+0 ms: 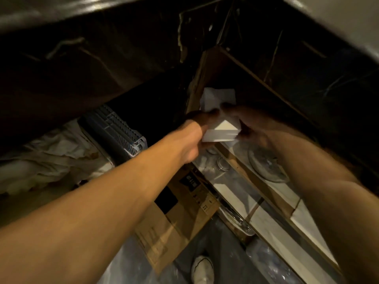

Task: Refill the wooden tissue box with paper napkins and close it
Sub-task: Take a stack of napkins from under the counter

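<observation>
A white stack of paper napkins is held between both my hands above an open cardboard carton under a dark counter. My left hand grips the stack's left side. My right hand holds its right side from behind. More white napkins lie deeper inside the carton. The wooden tissue box is not in view. The picture is blurred.
A blue plastic crate sits to the left beside crumpled white cloth. Glass dishes lie in the carton's near part. A brown cardboard flap hangs toward the floor, above my shoe.
</observation>
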Demonstrator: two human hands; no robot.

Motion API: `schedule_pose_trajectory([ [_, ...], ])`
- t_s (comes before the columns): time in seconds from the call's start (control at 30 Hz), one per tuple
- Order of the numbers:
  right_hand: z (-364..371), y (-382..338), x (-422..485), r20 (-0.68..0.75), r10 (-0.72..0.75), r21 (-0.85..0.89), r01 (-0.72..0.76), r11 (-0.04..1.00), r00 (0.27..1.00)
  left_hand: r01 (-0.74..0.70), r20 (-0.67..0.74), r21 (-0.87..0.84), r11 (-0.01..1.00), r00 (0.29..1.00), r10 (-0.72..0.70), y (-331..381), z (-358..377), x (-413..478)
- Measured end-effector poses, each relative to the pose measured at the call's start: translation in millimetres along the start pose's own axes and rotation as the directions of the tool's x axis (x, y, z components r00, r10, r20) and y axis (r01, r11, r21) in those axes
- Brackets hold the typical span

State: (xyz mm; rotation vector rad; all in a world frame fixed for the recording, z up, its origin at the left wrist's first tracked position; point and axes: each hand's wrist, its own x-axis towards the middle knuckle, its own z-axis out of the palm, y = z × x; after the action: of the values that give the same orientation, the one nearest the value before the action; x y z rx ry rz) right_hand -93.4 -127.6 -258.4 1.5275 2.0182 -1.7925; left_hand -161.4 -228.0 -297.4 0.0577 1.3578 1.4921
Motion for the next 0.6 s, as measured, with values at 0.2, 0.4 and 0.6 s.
schedule_pose_trajectory([
  [0.2, 1.1, 19.5, -72.6, 0.168, 0.123, 0.304, -0.17, 0.937, 0.978, 0.113, 0.046, 0.13, 0.985, 0.992, -0.12, 4.2, -29.5, -73.2],
  [0.4, 7.8, 21.9, -196.1, 0.31, 0.178, 0.495, -0.318, 0.809, 0.934, 0.19, 0.101, 0.289, 0.938, 0.968, -0.228, 33.9, -35.0, -184.2],
  [0.6, -8.8, -8.8, -329.9, 0.27, 0.14, 0.605, -0.281, 0.745, 0.953, 0.176, 0.092, 0.325, 0.929, 0.972, -0.216, 83.4, -9.8, -308.2],
])
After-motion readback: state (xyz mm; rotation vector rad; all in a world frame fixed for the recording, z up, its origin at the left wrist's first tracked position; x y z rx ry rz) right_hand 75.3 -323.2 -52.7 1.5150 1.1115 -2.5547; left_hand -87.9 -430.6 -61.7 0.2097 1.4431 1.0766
